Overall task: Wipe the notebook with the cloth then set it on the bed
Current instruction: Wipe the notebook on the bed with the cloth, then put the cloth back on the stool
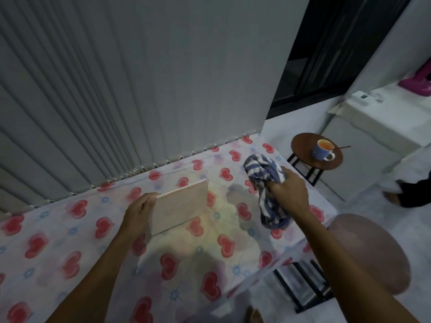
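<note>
Head camera, looking down over a bed (77, 231) dressed in a white sheet printed with red hearts and small blue flowers. The left hand (140, 214) grips a pale pink notebook (180, 208) by its left edge, fingers curled around the bound side with the thumb on the near cover, holding it upright and slightly tilted above the sheet; whether its lower edge touches the bed cannot be told. The right hand (290, 191) is closed in a fist around a blue-and-white striped cloth (268, 183), which bunches above the knuckles and hangs in a loose tail below the wrist. Cloth and notebook are apart, the cloth held to the right of the book with bare sheet between them. Both forearms reach in from the bottom of the frame.

Grey vertical blinds (116, 78) fall to the far edge of the bed. Beyond the bed's right corner stands a small round wooden stool (300, 145) on dark legs, carrying a blue mug (323, 151) with an orange interior and a thin stick resting in it. A round, pale brown cushioned seat (373, 248) sits near the right forearm, over the light tiled floor (363, 206). A white appliance (373, 127) stands against the wall at right.
</note>
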A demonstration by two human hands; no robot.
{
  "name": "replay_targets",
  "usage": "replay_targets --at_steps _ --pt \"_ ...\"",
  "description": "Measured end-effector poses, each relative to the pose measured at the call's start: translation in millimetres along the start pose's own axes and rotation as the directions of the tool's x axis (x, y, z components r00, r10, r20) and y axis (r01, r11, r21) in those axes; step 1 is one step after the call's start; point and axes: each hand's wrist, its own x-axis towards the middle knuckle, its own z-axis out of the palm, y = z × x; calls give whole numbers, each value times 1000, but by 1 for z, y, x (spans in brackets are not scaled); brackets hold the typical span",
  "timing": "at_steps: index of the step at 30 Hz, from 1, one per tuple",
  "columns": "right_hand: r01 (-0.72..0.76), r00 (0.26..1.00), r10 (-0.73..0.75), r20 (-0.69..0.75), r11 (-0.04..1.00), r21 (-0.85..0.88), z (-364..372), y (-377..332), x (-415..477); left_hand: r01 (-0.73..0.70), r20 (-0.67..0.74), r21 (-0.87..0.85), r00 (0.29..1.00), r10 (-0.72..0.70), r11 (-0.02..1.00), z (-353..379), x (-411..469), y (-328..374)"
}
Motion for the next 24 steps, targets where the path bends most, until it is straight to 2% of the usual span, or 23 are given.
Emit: replay_targets --at_steps 7,12,24 --pt "-37 999 36 -18 999 -37 12 16 -6 67 9 38 998 -67 997 -2 -19 -15" --pt "-37 998 38 46 999 -19 25 14 -9 66 -18 44 998 -65 997 0 -21 -2" --pt "-26 996 27 82 1000 -3 37 6 -22 93 -27 54 995 -92 994 -8 -23 8"
